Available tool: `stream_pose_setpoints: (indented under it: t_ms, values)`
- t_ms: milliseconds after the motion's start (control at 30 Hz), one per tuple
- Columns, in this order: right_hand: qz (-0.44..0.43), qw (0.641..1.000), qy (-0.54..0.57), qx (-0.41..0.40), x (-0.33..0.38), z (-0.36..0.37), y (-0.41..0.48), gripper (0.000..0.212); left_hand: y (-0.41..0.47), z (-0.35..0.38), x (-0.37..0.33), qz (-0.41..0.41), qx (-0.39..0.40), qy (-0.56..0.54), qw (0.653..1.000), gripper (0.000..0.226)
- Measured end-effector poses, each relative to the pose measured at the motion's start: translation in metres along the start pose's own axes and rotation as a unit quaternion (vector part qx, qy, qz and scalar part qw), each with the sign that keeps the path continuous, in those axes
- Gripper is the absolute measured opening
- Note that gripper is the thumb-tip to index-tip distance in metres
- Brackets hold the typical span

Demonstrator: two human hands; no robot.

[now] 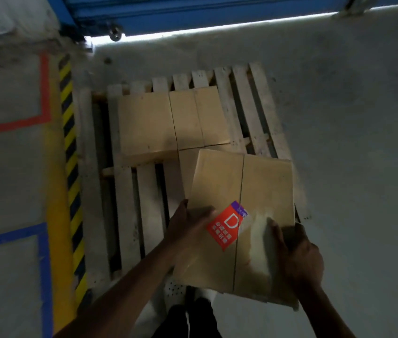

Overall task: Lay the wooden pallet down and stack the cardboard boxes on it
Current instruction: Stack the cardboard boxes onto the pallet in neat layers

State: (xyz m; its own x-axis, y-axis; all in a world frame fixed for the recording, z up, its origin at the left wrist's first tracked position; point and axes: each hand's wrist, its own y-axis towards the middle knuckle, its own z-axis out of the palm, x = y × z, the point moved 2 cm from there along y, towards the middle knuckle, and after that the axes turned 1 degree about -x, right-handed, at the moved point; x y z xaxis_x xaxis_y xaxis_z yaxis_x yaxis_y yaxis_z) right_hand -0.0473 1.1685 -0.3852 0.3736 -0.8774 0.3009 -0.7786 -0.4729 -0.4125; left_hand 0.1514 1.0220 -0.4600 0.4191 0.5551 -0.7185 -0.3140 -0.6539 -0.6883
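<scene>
Pallet [125, 203] lies flat on floor [363, 118], slats running away from the viewer. Held box [261, 191] is over the pallet's near right corner, gripped by both hands and turned slightly askew, with a flap seam down its middle; cannot tell if it touches the slats. Orange label [226, 225] with a white D sits on its top, toward the left hand. Left hand [185, 225] grips the box's left edge, thumb curled over the top, fingers hidden underneath. Right hand [300, 257] grips the right edge near the near corner, thumb pressed on top, fingers wrapped round the side. 2 boxes sit at the pallet's far middle, side by side and touching: left box [146, 123] and right box [199, 115]. 3rd box [187, 172] shows just in front of right box, mostly hidden by held box. Hazard tape [70, 142], black and yellow, runs along the pallet's left edge, with a yellow stripe [57, 203] just beside it. Red tape [44, 93] and blue tape [43, 264] mark the floor farther left. Blue shutter [193, 11] stands beyond the far edge. White shoes [173, 289] show at the near edge, partly under held box.
</scene>
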Motion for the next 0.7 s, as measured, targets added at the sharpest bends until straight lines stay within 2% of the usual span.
stream_pose_setpoints:
  t_ms: [100,233,367,467,633,700]
  values:
    - [-0.013,1.0,-0.013,0.01,0.008,0.0,0.011,0.073,0.002,-0.004,-0.002,0.018,-0.012,0.015,1.0,0.083]
    - [-0.034,0.999,0.002,0.017,0.018,0.004,0.028,0.08,0.005,-0.008,-0.011,0.023,-0.051,0.029,0.998,0.088]
    - [-0.068,0.998,-0.001,-0.002,0.033,0.011,0.041,0.083,0.007,-0.019,-0.018,0.023,-0.071,0.02,0.997,0.114]
    - [-0.09,0.996,0.004,-0.005,0.049,0.019,0.045,0.085,0.01,-0.033,-0.021,0.009,-0.094,0.012,0.995,0.113]
    - [-0.125,0.992,-0.03,0.014,0.083,0.038,0.044,0.071,0.009,-0.065,-0.015,0.011,-0.099,-0.063,0.993,0.101]
    - [-0.136,0.99,-0.026,0.022,0.095,0.051,0.04,0.068,0.012,-0.081,-0.011,0.003,-0.119,-0.067,0.991,0.108]
